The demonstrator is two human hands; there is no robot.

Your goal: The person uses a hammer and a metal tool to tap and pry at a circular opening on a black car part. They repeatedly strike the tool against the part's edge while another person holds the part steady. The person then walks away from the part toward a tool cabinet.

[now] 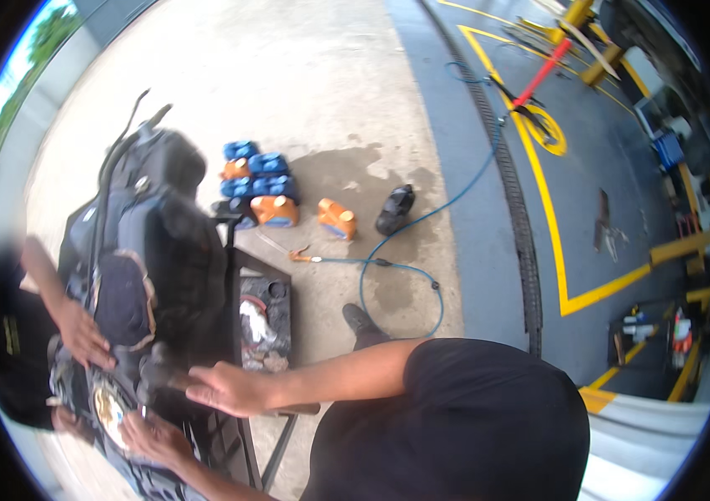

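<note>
A large black plastic tank (173, 225), which looks like a vehicle fuel tank, lies on a dark metal stand at my left. My right hand (229, 389) is closed round the short handle of what looks like a mallet (154, 372), its dark, blurred head just above the tank. My left hand (154, 439) is closed at the edge of a pale round opening (108, 411) in the tank. A short metal tip (144, 411) sticks up from its fingers; the rest of that tool is hidden. Across the tank, a co-worker's hand (86, 336) presses flat beside the opening.
Below the tank's right side, a dark tray (278, 294) holds rags. Beyond stand blue jugs (270, 164), orange jugs (336, 219) and a black jug (395, 209). A blue air hose (463, 188) loops over the floor near my foot (361, 321). A drain grate (507, 175) runs at right.
</note>
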